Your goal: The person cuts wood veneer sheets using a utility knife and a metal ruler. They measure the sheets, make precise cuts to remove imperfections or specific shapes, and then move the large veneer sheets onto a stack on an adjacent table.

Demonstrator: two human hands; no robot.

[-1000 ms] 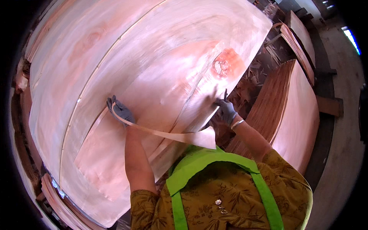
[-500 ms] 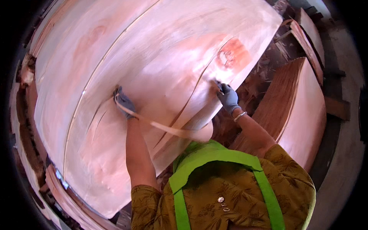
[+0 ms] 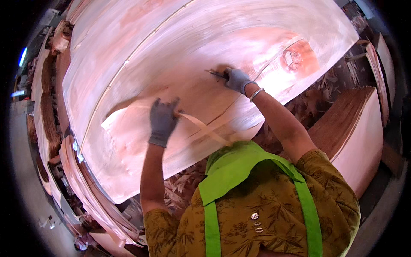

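Observation:
A large pale pink veneer sheet (image 3: 192, 38) lies across a stack in front of me. My left hand (image 3: 162, 122), in a grey glove, grips a thin veneer strip (image 3: 205, 128) that trails down toward my chest; a loose flap of veneer (image 3: 122, 118) lifts beside it. Farther out on the sheet, my gloved right hand (image 3: 237, 80) holds a small dark blade-like tool (image 3: 216, 73) with its tip pressed against the wood. A reddish round knot patch (image 3: 295, 58) shows to the right of that hand.
Another veneer stack (image 3: 359, 132) stands at my right. Torn veneer scraps (image 3: 308, 103) litter the gap between the stacks and below the sheet's near edge. More stacked sheets (image 3: 47, 120) run along the left, beside a grey floor (image 3: 25, 192).
The view has swung right, so the sheet sits more to the left. My left hand pulled the strip inward and a flap lifted. My right hand moved left, away from the knot patch.

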